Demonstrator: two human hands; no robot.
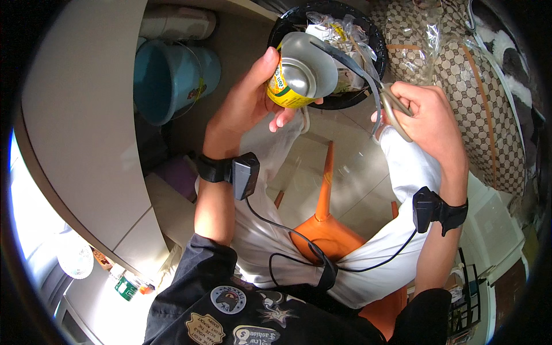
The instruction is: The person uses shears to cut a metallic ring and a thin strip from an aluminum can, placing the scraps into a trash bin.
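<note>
My left hand holds a yellow metal can by its side, with its open top tilted up and its silvery inside bare. In my right hand are scissors with light handles, gripped at those handles. The scissors' dark blades are spread apart; one reaches over the can's rim, while the other points downward beside the can. Whether the upper blade touches the rim I cannot tell. Behind the can stands a black trash bin holding plastic wrappers and papers.
A light blue bucket lies at the left beside a pale cabinet panel. Patterned bags stand at the right. An orange chair is beneath me. A cable runs between the black wrist devices.
</note>
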